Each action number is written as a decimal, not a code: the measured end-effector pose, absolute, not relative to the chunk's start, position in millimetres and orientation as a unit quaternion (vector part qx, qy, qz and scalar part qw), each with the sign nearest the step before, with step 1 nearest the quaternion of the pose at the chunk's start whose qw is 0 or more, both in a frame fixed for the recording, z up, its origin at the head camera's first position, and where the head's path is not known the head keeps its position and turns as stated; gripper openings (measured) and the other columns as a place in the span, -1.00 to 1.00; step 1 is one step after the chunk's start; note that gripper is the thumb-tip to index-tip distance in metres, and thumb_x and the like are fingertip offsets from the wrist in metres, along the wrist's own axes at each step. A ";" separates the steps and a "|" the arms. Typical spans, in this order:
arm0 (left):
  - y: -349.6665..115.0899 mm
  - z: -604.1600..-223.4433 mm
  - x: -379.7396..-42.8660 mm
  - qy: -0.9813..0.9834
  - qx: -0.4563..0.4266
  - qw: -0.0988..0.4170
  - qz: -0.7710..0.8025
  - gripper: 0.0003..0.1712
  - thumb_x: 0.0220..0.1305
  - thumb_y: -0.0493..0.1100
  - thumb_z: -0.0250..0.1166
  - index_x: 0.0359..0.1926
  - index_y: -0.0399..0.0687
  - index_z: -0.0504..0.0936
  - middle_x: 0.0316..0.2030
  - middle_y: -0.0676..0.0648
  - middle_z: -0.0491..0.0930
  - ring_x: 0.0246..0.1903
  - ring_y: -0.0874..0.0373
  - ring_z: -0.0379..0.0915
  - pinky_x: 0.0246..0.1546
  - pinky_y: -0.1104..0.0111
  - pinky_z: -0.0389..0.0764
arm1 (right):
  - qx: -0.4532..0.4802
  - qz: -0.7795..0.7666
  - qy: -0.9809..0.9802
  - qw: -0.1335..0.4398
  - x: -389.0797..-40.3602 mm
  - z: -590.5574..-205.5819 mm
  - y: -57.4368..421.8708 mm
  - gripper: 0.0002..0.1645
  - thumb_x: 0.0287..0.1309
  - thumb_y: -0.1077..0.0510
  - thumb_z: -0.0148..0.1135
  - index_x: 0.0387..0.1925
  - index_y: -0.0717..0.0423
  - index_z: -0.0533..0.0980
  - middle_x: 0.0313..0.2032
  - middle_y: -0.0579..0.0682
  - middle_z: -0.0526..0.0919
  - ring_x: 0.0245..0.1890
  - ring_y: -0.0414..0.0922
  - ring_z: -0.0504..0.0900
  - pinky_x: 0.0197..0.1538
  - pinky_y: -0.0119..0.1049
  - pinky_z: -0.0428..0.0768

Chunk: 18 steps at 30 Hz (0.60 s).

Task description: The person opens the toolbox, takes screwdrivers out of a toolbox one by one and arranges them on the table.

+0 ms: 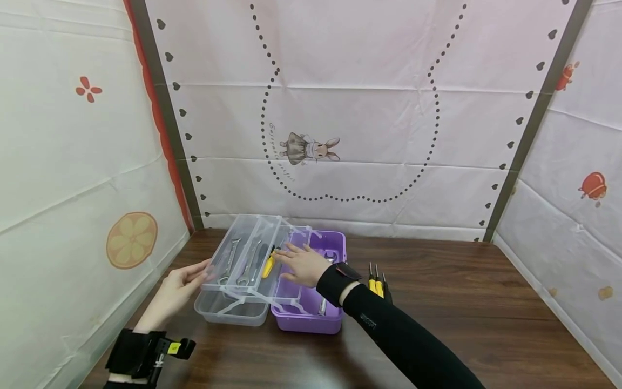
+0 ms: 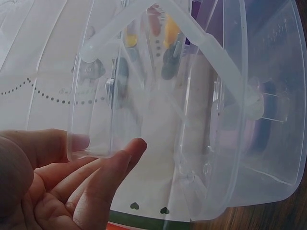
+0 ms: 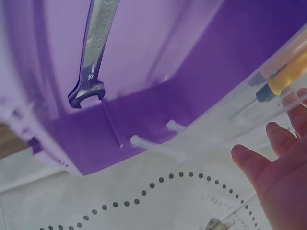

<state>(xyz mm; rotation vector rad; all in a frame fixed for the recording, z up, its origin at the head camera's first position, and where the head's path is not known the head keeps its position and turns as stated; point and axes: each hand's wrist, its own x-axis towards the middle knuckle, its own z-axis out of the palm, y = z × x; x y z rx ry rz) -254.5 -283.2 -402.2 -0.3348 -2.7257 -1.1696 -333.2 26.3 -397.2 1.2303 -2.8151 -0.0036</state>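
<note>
- Clear plastic tray (image 1: 245, 228) sits above clear bin (image 1: 233, 317), partly over purple box (image 1: 311, 323).
- Left hand (image 1: 175, 290) pinches its left edge.
- Right hand (image 1: 305, 266) spread at right side, contact unclear.
- Likely light, stiff, slick; link arms (image 1: 264, 299) look fragile, grip rim.

Toward the far left corner of the surface (image 1: 466, 308), a left bin (image 1: 230, 317) stands just beside a right bin (image 1: 311, 324), with a divided tray (image 1: 250, 224) above the left bin and partly over the right one. In the tray, two wrenches (image 1: 230, 262) lie left of a screwdriver (image 1: 268, 266); another wrench (image 3: 97, 48) lies inside the right bin. Right of that bin are several tools (image 1: 372, 284), tips toward the far edge.
</note>
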 end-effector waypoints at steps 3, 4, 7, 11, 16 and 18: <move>-283.5 -402.7 -254.4 -0.912 -0.110 0.076 -0.389 -0.49 0.50 -0.22 0.07 0.37 -0.39 0.34 0.12 -0.39 0.57 0.02 -0.02 0.59 -0.22 0.59 0.56 | 0.403 -0.015 -0.914 0.036 -332.3 -398.1 20.9 -0.28 0.42 -0.11 0.06 0.52 -0.15 0.14 0.51 -0.18 0.18 0.54 -0.04 0.04 0.46 0.17 0.19; -283.4 -402.8 -254.5 -0.912 -0.110 0.077 -0.388 -0.49 0.50 -0.23 0.07 0.36 -0.39 0.34 0.12 -0.39 0.57 0.02 -0.02 0.59 -0.22 0.59 0.56 | 0.404 -0.019 -0.914 0.036 -331.7 -397.7 19.7 -0.28 0.41 -0.09 0.08 0.52 -0.16 0.14 0.51 -0.18 0.18 0.54 -0.05 0.04 0.45 0.17 0.20; -283.2 -402.4 -254.4 -0.911 -0.112 0.080 -0.388 -0.50 0.50 -0.23 0.08 0.36 -0.40 0.35 0.11 -0.39 0.58 -0.01 0.02 0.60 -0.20 0.51 0.62 | 0.406 -0.027 -0.913 0.029 -329.3 -394.6 17.4 -0.28 0.39 -0.03 0.13 0.51 -0.15 0.18 0.51 -0.17 0.19 0.55 -0.05 0.04 0.44 0.17 0.23; -283.4 -402.1 -253.8 -0.910 -0.116 0.085 -0.389 -0.50 0.49 -0.23 0.08 0.35 -0.40 0.36 0.09 -0.38 0.59 -0.03 0.09 0.61 -0.20 0.42 0.66 | 0.411 -0.038 -0.910 0.035 -328.2 -392.6 16.5 -0.28 0.35 0.03 0.17 0.48 -0.11 0.22 0.49 -0.14 0.25 0.54 -0.07 0.06 0.42 0.14 0.28; -284.0 -402.2 -254.0 -0.909 -0.115 0.084 -0.393 -0.49 0.50 -0.21 0.08 0.35 -0.38 0.36 0.05 -0.36 0.63 -0.03 0.12 0.61 -0.21 0.53 0.60 | 0.420 -0.036 -0.904 0.069 -331.3 -395.9 16.9 -0.32 0.26 0.08 0.25 0.40 -0.10 0.32 0.39 -0.13 0.41 0.50 -0.08 0.17 0.39 0.07 0.36; -284.4 -402.0 -254.2 -0.909 -0.113 0.081 -0.394 -0.49 0.50 -0.20 0.08 0.36 -0.37 0.36 0.04 -0.35 0.64 -0.03 0.16 0.60 -0.21 0.56 0.58 | 0.428 -0.033 -0.900 0.081 -332.1 -396.7 17.2 -0.37 0.24 0.10 0.26 0.35 -0.10 0.37 0.35 -0.12 0.47 0.49 -0.07 0.21 0.38 0.03 0.39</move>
